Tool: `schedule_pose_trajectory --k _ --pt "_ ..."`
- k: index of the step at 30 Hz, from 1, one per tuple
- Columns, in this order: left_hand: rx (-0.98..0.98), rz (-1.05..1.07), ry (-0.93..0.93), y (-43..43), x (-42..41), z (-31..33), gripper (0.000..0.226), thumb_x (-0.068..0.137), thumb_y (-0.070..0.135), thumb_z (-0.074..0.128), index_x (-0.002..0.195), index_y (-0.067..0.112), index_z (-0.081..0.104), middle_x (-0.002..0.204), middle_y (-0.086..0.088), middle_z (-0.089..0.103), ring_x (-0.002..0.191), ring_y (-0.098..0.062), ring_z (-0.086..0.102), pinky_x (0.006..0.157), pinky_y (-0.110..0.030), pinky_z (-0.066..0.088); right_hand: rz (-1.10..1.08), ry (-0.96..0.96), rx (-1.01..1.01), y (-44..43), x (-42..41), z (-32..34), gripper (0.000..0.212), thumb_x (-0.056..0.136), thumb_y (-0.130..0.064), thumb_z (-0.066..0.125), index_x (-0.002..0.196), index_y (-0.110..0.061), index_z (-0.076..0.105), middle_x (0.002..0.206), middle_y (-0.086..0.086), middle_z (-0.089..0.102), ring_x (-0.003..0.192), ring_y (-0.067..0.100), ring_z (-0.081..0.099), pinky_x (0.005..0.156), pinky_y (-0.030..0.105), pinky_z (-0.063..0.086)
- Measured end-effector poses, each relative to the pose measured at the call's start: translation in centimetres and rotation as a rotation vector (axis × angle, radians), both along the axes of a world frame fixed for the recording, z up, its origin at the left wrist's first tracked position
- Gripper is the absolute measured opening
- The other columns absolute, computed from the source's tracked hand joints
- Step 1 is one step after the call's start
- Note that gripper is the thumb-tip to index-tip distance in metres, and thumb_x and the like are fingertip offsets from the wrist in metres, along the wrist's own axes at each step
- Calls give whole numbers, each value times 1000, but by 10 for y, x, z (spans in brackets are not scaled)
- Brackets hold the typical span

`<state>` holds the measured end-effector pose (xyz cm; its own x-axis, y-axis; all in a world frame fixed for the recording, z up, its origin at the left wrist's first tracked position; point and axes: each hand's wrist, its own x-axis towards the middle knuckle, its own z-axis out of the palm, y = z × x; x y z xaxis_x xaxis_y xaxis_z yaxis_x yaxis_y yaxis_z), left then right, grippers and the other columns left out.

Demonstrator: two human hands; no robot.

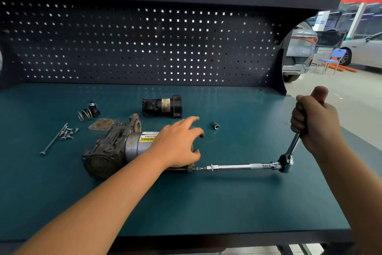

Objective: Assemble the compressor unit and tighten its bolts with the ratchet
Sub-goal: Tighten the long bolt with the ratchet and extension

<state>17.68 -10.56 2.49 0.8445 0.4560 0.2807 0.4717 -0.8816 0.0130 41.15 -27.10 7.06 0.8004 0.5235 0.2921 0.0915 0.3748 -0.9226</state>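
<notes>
Currently at the bolt-tightening step: works on a bolt [195, 169] at the near right end of the compressor unit [115, 149], which lies on its side left of centre on the teal workbench [227, 203]. Steadies the silver motor can with the left hand [177, 143], palm down over the casing, fingers spread apart and loosely bent, not wrapped round it. Grips the red-handled ratchet [289, 159] in the right hand [312, 122], fingers and thumb clamped round the handle, well to the right of the unit. Reaches the bolt through a long extension bar [244, 166] lying level just above the bench. Cannot be told whether the bit sits fully in the bolt head, as a slight gap seems to show there. To do the step well: hold the bar in line with the bolt axis, press lightly inward so the bit does not slip out, swing the handle in short arcs, and bear down on the casing against rolling or sliding. Probably not far along, judging by the parts lying loose behind: black housing [162, 106], spring [84, 114], gasket plate [101, 124], spare socket [215, 125], short bolts [69, 133] and one long bolt [53, 141].
</notes>
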Motion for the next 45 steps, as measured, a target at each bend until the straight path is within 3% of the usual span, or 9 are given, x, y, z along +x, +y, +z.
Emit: schedule_pose_trajectory --k 4,7,9,14,18,24,33,45 --pt "31 82 53 -1 4 0 59 78 42 54 133 30 37 149 -2 29 129 -26 38 97 -39 37 -3 -4 -1 1 1 -1 31 86 -18 49 63 -20 29 42 -7 27 36 10 21 38 14 20" --pt "92 109 71 -2 5 0 54 78 45 51 128 28 38 122 -4 53 110 -29 52 84 -37 41 -14 10 3 2 2 -2 30 86 -18 49 64 -21 29 43 -7 27 36 9 21 38 14 19" --pt "136 110 65 -2 6 0 47 78 45 49 120 26 41 105 -4 59 98 -30 56 73 -35 38 -26 24 1 3 3 -4 30 86 -19 50 64 -21 29 43 -7 27 36 9 21 38 14 19" --pt "169 102 14 1 6 -3 33 77 41 47 104 23 42 91 -3 58 87 -29 56 66 -32 33 -32 58 -23 8 1 -7 34 88 -18 50 63 -22 28 43 -7 25 36 9 19 39 14 17" --pt "162 118 0 11 -5 -2 29 77 41 46 100 24 40 78 1 46 80 -26 52 65 -32 32 -11 91 -27 18 -8 -5 33 90 -17 49 64 -22 28 45 -6 22 36 9 18 38 14 16" --pt "180 135 -3 29 -39 -3 34 76 41 46 106 24 44 87 1 58 86 -26 56 65 -31 32 82 93 -120 54 -30 0 37 91 -25 54 63 -22 30 48 -5 23 38 9 19 36 16 18" --pt "185 157 -1 51 -84 -1 34 77 41 45 108 26 45 89 3 59 89 -23 56 66 -30 30 163 135 -287 110 -54 4 45 77 -52 69 65 -21 39 46 -7 34 36 7 28 35 17 25" --pt "195 166 -29 70 -107 -3 35 84 45 41 114 27 47 93 6 61 91 -19 57 68 -30 33 221 242 -387 145 -71 -8 49 75 -56 69 63 -20 39 53 -4 35 31 5 28 32 13 25"
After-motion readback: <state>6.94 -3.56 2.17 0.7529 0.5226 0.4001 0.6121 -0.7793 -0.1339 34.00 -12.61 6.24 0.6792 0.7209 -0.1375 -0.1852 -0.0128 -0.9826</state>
